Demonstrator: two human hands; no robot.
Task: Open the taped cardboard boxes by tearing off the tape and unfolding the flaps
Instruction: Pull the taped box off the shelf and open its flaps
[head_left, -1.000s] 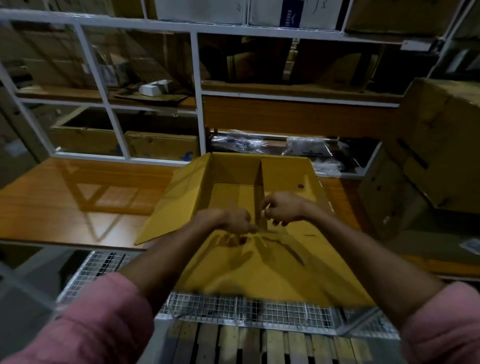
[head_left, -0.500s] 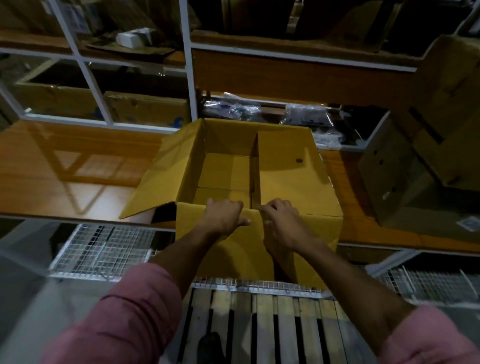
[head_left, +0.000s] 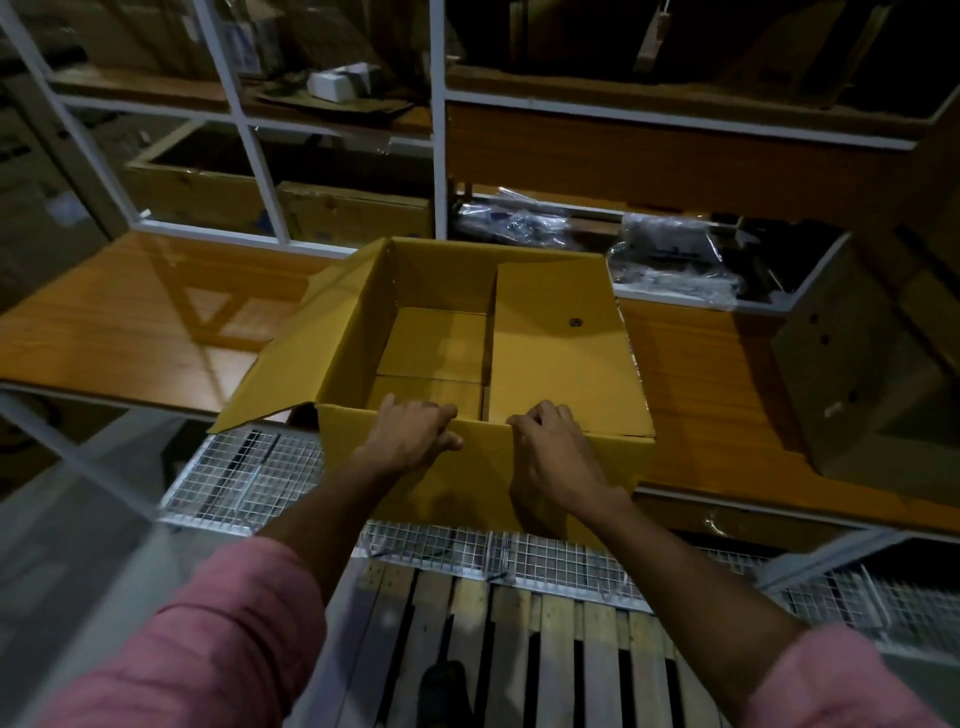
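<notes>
Fingertips are hidden behind the near wall of the cardboard box (head_left: 561, 358); left hand (head_left: 415, 434) and right hand (head_left: 553, 452) are clamped on it. Mouth faces up, long axis left-right.

Box (head_left: 561, 358) on table (head_left: 130, 312)

dim storeroom, white-framed shelving (head_left: 439, 156), wooden worktop (head_left: 130, 312)

A yellow cardboard box (head_left: 566, 358), open on top.

We see it sitting on the wooden bench (head_left: 130, 322), its near side hanging over the edge. The left flap sticks out to the side, the right flap is folded down inside, and the near flap hangs down in front.
</notes>
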